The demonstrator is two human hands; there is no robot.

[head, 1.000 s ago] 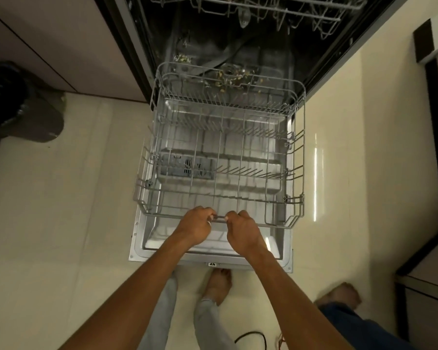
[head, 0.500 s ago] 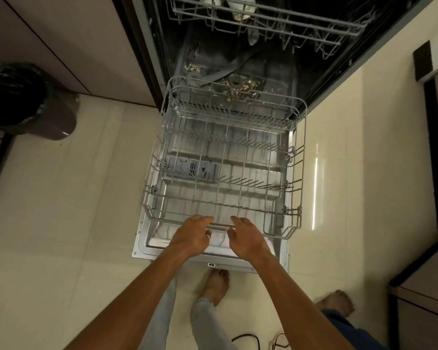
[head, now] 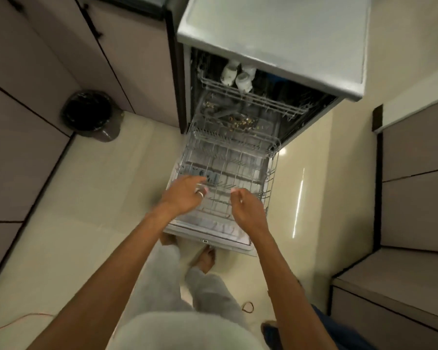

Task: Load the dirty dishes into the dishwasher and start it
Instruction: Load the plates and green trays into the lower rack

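The dishwasher (head: pixel 276 29) stood open in the upper middle of the frame, with its lower rack (head: pixel 228 157) drawn out over the lowered door (head: pixel 212 231) at centre and pale cups (head: pixel 243 82) sitting in the upper rack (head: pixel 258 99) inside. Your left hand (head: pixel 185 195) and right hand (head: pixel 247 209) hung side by side over the front of the lower rack, each grip slack with loose fingers and holding nothing. A black-lined bin (head: pixel 89 114) stood on the floor (head: pixel 99 198) at the left.
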